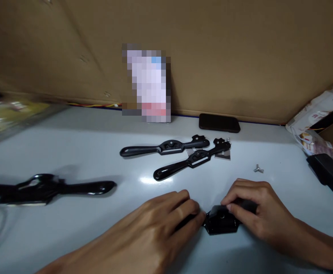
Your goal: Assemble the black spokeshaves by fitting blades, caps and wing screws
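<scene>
A glossy black spokeshave (222, 226) lies at the front of the table between my two hands. My left hand (166, 224) is closed around its left handle, which is mostly covered by the fingers. With thumb and forefinger, my right hand (257, 209) pinches a flat dark blade (217, 210) against the spokeshave's middle body. The right handle is hidden behind that hand. Just beyond my right hand lies a small silver wing screw (258, 169).
Farther back lie a matte black spokeshave (140, 151) and a glossy one (170, 171), with loose metal blades (222, 153) partly under them. Another spokeshave (88, 187) is at left. A phone (219, 123) sits by the cardboard wall (240, 57); a black object (329, 177) is at right.
</scene>
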A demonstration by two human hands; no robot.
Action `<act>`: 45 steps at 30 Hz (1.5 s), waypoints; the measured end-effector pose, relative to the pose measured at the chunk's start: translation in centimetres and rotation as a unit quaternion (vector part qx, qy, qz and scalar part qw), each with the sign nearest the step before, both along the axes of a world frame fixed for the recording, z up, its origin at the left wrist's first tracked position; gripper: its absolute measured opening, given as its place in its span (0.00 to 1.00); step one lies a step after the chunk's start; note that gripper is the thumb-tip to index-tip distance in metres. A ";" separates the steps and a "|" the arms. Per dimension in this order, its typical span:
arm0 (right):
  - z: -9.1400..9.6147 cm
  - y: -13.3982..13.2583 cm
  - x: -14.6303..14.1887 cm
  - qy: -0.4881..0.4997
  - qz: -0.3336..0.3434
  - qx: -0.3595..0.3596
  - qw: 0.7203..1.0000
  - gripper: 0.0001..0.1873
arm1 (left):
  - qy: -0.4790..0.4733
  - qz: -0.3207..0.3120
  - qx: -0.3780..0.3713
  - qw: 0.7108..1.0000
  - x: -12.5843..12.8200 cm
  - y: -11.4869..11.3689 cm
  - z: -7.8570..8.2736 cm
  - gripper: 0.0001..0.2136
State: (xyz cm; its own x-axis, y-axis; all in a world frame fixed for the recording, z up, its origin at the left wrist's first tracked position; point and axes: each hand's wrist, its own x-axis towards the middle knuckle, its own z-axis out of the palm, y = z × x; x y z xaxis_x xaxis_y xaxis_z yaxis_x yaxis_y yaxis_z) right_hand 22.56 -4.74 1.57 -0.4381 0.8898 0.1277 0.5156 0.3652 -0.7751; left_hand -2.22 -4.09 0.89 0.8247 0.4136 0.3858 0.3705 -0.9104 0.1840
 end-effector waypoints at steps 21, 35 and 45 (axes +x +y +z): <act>2.3 5.0 7.4 -0.383 -0.128 0.003 0.915 0.13 | 0.055 -0.015 -0.016 0.998 -0.3 0.0 -0.4 0.29; 2.4 2.0 2.8 -0.119 -0.014 0.068 0.990 0.07 | 0.049 -0.023 -0.011 0.998 -0.1 -0.1 -0.3 0.28; 0.6 -0.9 -0.5 -0.055 0.055 0.167 0.983 0.09 | 0.053 -0.021 -0.028 0.998 0.2 -0.2 0.4 0.25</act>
State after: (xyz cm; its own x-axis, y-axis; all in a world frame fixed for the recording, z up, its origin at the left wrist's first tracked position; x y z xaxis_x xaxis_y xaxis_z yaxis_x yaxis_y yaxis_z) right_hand 22.10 -5.63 2.21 -0.5563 0.7533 0.3509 0.5338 0.6475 -0.5439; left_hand -2.04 -4.28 1.31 0.8765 0.3965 0.2732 0.3527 -0.9149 0.1961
